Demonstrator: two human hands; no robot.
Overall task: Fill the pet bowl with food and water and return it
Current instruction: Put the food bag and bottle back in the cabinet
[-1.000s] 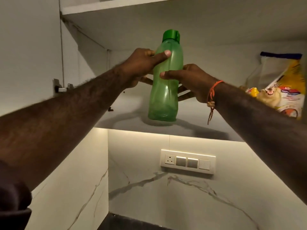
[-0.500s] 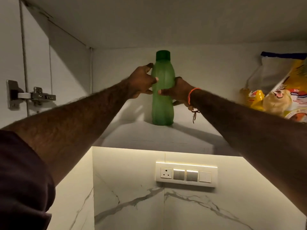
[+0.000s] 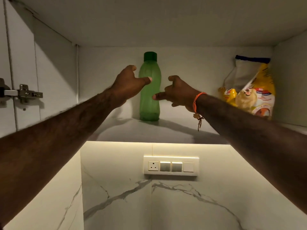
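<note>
A green plastic water bottle [image 3: 150, 87] with a dark green cap stands upright at the back of the cabinet shelf [image 3: 159, 130]. My left hand [image 3: 128, 83] hovers just left of the bottle, thumb stretched toward it, holding nothing. My right hand [image 3: 178, 92] is just right of the bottle, fingers loosely curled, thumb pointing at it, holding nothing. A yellow and white pet food bag [image 3: 250, 90] stands upright at the right end of the same shelf. No pet bowl is in view.
The cabinet's left wall carries a metal door hinge [image 3: 25, 94]. Below the shelf, a lit marble backsplash holds a switch and socket panel [image 3: 171, 166]. Bare shelf lies between the bottle and the bag.
Both hands held the bottle and set it down at the back of the shelf. Now they have let go and drawn slightly apart from it.
</note>
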